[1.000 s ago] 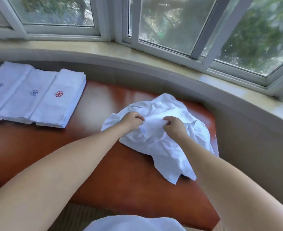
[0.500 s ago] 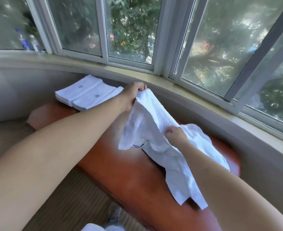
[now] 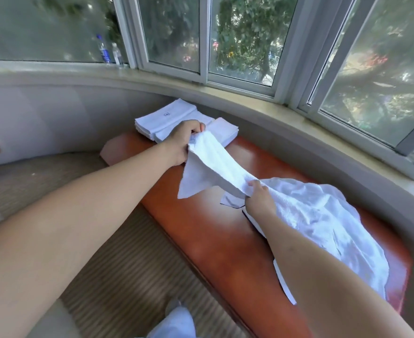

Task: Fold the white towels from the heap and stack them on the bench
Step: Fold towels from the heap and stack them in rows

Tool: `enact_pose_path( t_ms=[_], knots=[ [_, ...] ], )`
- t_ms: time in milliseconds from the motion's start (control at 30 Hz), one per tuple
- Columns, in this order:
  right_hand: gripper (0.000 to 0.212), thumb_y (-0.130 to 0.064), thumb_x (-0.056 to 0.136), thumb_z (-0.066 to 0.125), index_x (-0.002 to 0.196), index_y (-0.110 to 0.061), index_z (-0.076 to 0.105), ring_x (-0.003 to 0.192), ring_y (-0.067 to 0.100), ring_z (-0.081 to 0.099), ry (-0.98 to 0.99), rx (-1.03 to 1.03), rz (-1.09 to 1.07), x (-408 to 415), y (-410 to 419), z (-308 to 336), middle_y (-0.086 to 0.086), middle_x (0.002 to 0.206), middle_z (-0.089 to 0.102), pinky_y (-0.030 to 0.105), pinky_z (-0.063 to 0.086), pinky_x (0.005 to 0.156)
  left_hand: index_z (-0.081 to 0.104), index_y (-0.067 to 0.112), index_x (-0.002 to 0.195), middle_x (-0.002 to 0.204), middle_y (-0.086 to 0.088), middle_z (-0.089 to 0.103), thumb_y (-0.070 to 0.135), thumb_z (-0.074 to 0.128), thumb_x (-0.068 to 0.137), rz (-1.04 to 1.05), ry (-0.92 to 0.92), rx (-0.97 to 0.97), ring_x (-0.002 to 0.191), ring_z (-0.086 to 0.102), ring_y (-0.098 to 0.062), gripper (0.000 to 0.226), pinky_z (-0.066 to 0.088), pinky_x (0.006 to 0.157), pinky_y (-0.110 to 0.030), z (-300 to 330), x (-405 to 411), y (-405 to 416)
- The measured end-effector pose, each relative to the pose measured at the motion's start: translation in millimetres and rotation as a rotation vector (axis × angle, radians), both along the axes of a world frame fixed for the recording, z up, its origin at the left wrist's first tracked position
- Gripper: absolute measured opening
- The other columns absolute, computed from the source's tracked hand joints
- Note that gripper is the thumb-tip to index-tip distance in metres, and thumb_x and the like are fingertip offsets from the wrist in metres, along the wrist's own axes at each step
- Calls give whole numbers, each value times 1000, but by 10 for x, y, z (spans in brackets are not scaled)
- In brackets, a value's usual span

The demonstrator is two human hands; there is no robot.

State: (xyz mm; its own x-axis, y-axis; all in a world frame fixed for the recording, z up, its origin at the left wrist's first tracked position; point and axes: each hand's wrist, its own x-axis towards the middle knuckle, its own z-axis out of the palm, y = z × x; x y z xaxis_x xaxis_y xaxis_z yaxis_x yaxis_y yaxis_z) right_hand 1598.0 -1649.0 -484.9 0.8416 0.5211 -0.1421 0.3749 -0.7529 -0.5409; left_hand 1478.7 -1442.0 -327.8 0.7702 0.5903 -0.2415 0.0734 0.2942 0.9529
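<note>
A white towel is stretched in the air above the red-brown bench. My left hand grips its far end near the folded stack. Near the middle of the bench, my right hand pinches the other end. The heap of crumpled white towels lies on the right part of the bench, partly behind my right forearm. Folded white towels sit in stacks at the bench's far left end, one with a small blue mark on top; my left hand hides part of them.
A curved grey wall and stone sill run behind the bench, under the windows. Two plastic bottles stand beyond the glass at the left. Striped carpet covers the floor in front, and a white shoe shows at the bottom.
Both hands have pulled one towel out of the heap and drawn it out to the left, toward the folded stacks. My view has swung left and up.
</note>
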Motion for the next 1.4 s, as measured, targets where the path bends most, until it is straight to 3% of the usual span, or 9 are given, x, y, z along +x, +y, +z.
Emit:
enact_pose_path(
  t_ms=[200, 367, 600, 800, 900, 967, 1200, 1300, 1400],
  knots=[
    [30, -12, 103, 36, 115, -10, 63, 109, 32, 61, 81, -111, -2, 343, 10, -49, 11, 111, 66, 36, 48, 95, 56, 20, 62, 63, 6, 58, 13, 53, 81, 306, 116, -53, 67, 56, -18, 20, 43, 63, -24, -275, -122, 485],
    [15, -12, 89, 49, 75, -17, 49, 63, 21, 35, 341, 212, -144, 467, 406, 602, 3, 72, 39, 27, 25, 55, 74, 20, 100, 102, -7, 66, 14, 59, 95, 260, 264, 55, 89, 61, -25, 16, 53, 72, -26, -489, 37, 629],
    [34, -22, 76, 65, 103, -4, 76, 93, 35, 72, 797, 866, -164, 675, 704, 1638, 20, 106, 73, 42, 55, 85, 75, 22, 109, 107, 1, 67, 14, 55, 97, 230, 191, 144, 88, 59, -20, 25, 43, 63, -24, -411, 373, 713],
    [10, -17, 96, 57, 96, -13, 66, 88, 31, 65, 474, 411, -438, 890, 253, 1071, 12, 100, 63, 42, 62, 80, 46, 31, 149, 123, 8, 52, 21, 58, 100, -23, 299, 290, 86, 54, -4, 51, 49, 62, -16, -637, 421, 728],
    [6, -11, 100, 55, 96, -12, 60, 84, 23, 63, 556, 260, -474, 797, 103, 548, 10, 105, 60, 30, 59, 69, 45, 22, 152, 140, -4, 54, 18, 61, 99, -158, 445, 342, 111, 61, -22, 55, 51, 87, -28, -1014, 396, 648],
    [18, -7, 97, 56, 79, -11, 56, 88, 21, 67, 643, 158, -566, 644, 147, 267, 8, 94, 61, 31, 60, 87, 55, 23, 143, 141, 0, 53, 22, 64, 98, -279, 543, 307, 113, 58, -18, 46, 47, 86, -27, -1296, 303, 536],
    [10, -2, 90, 55, 84, -8, 61, 88, 23, 67, 762, 294, -524, 419, 545, 41, 11, 93, 63, 35, 59, 91, 55, 37, 139, 139, 16, 54, 37, 70, 91, -787, 660, 259, 130, 49, -10, 51, 43, 107, -32, -1745, 274, 252],
    [18, -3, 94, 59, 81, -6, 71, 73, 17, 74, 898, 408, -426, 342, 780, 150, 10, 87, 71, 25, 61, 64, 52, 26, 143, 136, 7, 60, 46, 75, 90, -832, 569, 265, 123, 57, -10, 62, 48, 98, -27, -1739, 404, 172],
    [24, -18, 101, 62, 117, -2, 69, 97, 19, 75, 1098, 417, -249, 228, 952, 213, 9, 108, 76, 28, 61, 84, 64, 19, 125, 117, 0, 64, 37, 72, 94, -662, 616, 438, 108, 60, -18, 37, 50, 92, -29, -1803, 506, 205]
  ],
)
